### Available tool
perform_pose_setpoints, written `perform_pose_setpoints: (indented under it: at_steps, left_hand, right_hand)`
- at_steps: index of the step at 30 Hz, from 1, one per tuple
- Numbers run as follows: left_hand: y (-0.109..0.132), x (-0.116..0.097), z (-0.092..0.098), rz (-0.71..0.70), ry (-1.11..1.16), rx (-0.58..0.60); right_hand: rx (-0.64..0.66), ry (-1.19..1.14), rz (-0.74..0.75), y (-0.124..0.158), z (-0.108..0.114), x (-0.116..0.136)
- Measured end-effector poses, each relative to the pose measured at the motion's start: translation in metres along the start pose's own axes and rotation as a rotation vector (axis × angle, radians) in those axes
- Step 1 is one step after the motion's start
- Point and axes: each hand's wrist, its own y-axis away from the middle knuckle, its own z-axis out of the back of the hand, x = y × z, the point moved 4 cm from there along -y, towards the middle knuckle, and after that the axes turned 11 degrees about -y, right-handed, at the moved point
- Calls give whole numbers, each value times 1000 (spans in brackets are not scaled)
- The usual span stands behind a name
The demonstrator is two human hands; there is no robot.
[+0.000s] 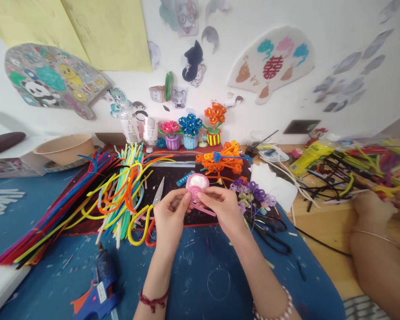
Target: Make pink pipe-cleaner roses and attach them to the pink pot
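My left hand [169, 213] and my right hand [220, 203] meet above the black mat [173, 175], both pinching a small pink pipe-cleaner pot [197, 186] with a white filling. A loose pink strand hangs from it toward the right hand. Scissors with orange handles [156, 201] lie just left of my left hand. A bunch of purple pipe-cleaner flowers [251, 192] rests beside my right hand.
A heap of coloured pipe cleaners [96, 195] spreads over the left. A blue glue gun [102, 284] lies near the front. Orange flowers [220, 162] and small flower pots [190, 129] stand at the back. Another person's arm [380, 249] rests at the right by black scissors [270, 229].
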Motion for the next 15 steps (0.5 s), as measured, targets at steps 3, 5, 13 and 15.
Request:
perform_pose_setpoints:
  at_steps: [3,5,13,15]
  left_hand:
    - [1,2,-2,-8,12,-38]
    - [2,3,-3,-7,15,-58]
    - [1,4,1,24,-63,-26]
    - [0,1,2,31,-86,30]
  right_hand:
    - [-31,-27,19,1,-2,-4]
    - [-43,-52,20,1,-3,-6]
    - [58,7,-81,-3,3,-5]
    - [85,43,-88,-4,6,-1]
